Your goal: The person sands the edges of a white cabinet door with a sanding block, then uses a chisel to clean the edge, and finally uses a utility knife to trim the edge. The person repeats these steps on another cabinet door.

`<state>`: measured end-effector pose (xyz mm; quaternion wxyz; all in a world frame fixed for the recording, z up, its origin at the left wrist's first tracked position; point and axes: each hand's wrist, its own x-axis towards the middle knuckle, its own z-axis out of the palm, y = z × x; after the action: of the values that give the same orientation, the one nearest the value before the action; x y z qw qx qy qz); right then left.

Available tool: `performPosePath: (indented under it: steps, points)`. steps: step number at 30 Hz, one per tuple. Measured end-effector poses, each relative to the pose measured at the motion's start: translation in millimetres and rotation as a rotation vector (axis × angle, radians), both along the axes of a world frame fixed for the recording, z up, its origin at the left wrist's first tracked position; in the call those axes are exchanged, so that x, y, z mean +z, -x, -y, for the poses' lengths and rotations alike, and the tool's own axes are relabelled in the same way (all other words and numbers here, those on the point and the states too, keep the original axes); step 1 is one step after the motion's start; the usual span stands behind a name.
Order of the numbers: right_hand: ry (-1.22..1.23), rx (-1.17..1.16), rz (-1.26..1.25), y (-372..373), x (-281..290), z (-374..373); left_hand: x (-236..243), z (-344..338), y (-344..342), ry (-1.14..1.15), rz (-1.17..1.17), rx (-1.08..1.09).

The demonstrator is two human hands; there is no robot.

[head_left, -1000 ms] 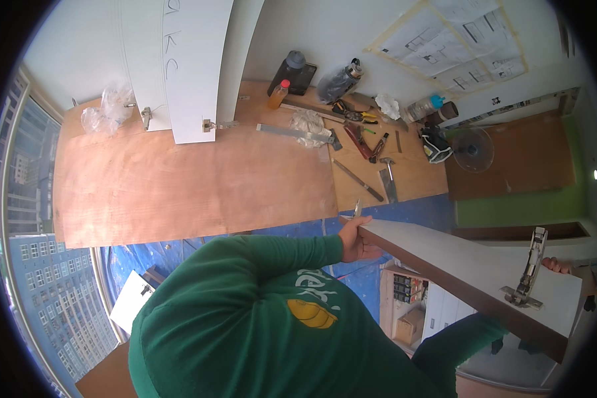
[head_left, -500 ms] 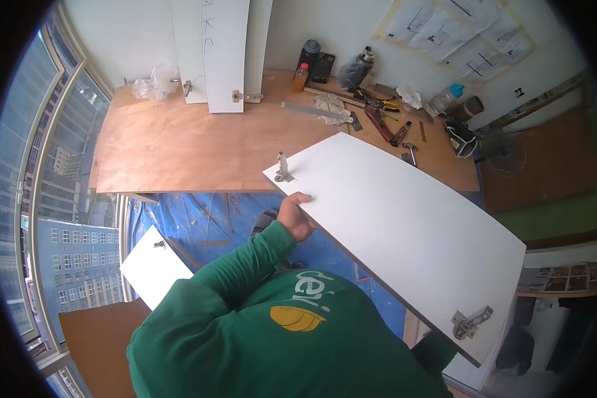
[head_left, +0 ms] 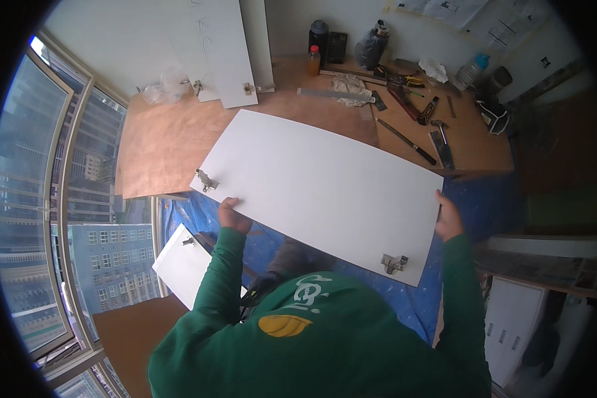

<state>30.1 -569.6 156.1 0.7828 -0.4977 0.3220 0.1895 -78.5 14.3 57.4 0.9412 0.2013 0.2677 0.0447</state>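
A white cabinet door panel [head_left: 318,192] is held in front of me, reaching over the near edge of the wooden worktop [head_left: 156,149]. My left hand [head_left: 235,216] grips its near long edge, close to the left end, with the thumb on top. Around the right short edge, my right hand [head_left: 450,217] is closed with its thumb along the side. Both hands' fingers are partly hidden beneath or behind the panel. One metal hinge [head_left: 205,180] is fixed at the panel's left end, and another hinge [head_left: 394,263] sits near its lower right corner.
White panels [head_left: 222,53] lean on the wall behind the worktop. A hammer [head_left: 441,131], a long dark tool [head_left: 408,142], bottles [head_left: 471,71] and a steel ruler [head_left: 331,95] lie or stand at the right. Another hinged panel [head_left: 184,265] rests low left, over blue sheeting [head_left: 404,308].
The panel has swung left and further over the worktop, and lies more level. My right hand, hidden before, now shows on its right edge. The left hand keeps its grip.
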Motion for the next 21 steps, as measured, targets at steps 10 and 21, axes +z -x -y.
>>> performPosePath:
  steps: [10,21]
  points:
    - [0.253,-0.082,-0.059,-81,-155,-134,-93,-80,-22,-0.068,-0.244,0.199]
    - [0.287,-0.278,-0.170,-92,-220,-173,-110,-93,-59,-0.250,-0.326,0.213]
